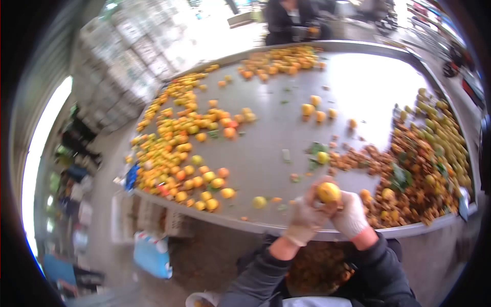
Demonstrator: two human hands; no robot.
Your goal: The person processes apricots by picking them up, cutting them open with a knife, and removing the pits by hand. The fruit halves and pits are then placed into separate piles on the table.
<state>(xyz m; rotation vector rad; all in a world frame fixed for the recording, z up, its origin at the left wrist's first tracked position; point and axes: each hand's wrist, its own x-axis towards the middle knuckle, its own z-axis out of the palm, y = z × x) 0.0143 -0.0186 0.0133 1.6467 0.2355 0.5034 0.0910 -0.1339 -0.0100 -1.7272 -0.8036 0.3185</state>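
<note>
A yellow-orange fruit (pixel 328 193) is held up between my two gloved hands, over the near edge of the metal table (pixel 266 153). My left hand (pixel 308 212) is closed round its left side, and my right hand (pixel 349 211) closes on its lower right. Both gloves are pale with bare wrists below. Just beyond my hands lies a greenish-yellow fruit (pixel 322 157) beside green leaves. To the right of my right hand spreads a heap of brown husks (pixel 409 189) mixed with fruits and leaves.
Many orange and yellow fruits (pixel 179 148) cover the table's left side; another group (pixel 281 61) lies at the far edge. Greenish fruits (pixel 450 138) line the right edge. A person (pixel 291 23) sits beyond the table. Crates (pixel 148 217) and a blue-white package (pixel 152 255) are at lower left.
</note>
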